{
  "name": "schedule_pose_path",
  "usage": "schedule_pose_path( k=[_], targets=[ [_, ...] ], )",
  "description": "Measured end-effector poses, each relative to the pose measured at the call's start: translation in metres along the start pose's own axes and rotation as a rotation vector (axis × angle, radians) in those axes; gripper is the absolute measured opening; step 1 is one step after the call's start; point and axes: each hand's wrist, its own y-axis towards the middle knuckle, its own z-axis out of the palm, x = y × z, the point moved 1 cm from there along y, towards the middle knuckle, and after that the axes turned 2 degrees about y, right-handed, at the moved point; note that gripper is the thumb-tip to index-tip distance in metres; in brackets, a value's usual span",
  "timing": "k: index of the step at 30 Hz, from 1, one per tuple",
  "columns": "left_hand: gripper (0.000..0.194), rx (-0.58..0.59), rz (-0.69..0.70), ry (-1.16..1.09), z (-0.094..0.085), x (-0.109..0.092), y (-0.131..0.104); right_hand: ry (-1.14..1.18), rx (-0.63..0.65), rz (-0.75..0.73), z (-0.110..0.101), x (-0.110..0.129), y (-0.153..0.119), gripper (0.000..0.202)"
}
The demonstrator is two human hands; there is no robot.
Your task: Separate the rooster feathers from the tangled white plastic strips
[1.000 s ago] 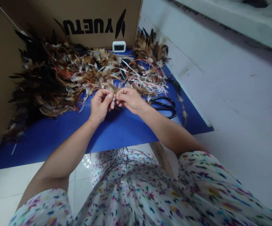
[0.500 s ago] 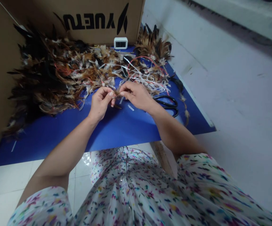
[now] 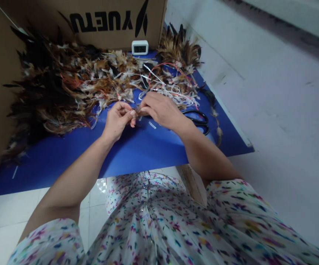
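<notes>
Over the blue table (image 3: 148, 151), my left hand (image 3: 118, 119) pinches a small brown feather (image 3: 137, 109) between thumb and fingers. My right hand (image 3: 159, 110) is closed at the other side of the same feather, its thumb and index finger pressed together. The fingertips of both hands are close together, and the feather's lower part is hard to make out. Behind them spreads a large pile of brown and black feathers (image 3: 104, 73). White ribbon strips (image 3: 173, 92) lie tangled just beyond my right hand.
Black-handled scissors (image 3: 196, 117) lie right of my right hand, partly hidden by it. Further right is a long dark feather (image 3: 210, 99). A white digital clock (image 3: 140, 48) stands before a cardboard box (image 3: 107, 40). A feather bunch (image 3: 180, 48) sits at the back right.
My right hand's fingers have closed in nearer to my left fingertips around the feather. The brown tip that pointed down below my left hand no longer shows clearly. The view has shifted slightly.
</notes>
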Motion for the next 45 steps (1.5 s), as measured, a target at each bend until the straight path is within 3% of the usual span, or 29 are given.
schedule_pose_path(
  k=[13, 34, 39, 43, 45],
  targets=[
    [0.049, 0.002, -0.08, 0.064, 0.0, -0.003, -0.003, -0.051, 0.004, -0.09, -0.006, 0.004, 0.0, 0.015],
    [0.041, 0.115, 0.0, 0.231, 0.003, -0.008, -0.007, -0.02, 0.029, -0.119, 0.003, 0.008, 0.002, 0.03],
    [0.04, 0.138, -0.024, 0.184, 0.003, -0.007, -0.006, 0.037, -0.041, -0.106, 0.012, 0.005, 0.003, 0.026],
    [0.039, 0.105, -0.061, 0.06, 0.001, -0.006, -0.005, 0.156, -0.184, 0.0, 0.009, 0.004, 0.004, 0.019],
    [0.039, 0.082, -0.073, 0.022, 0.001, -0.007, -0.004, 0.224, -0.19, 0.044, 0.006, 0.004, 0.004, 0.016]
  ],
)
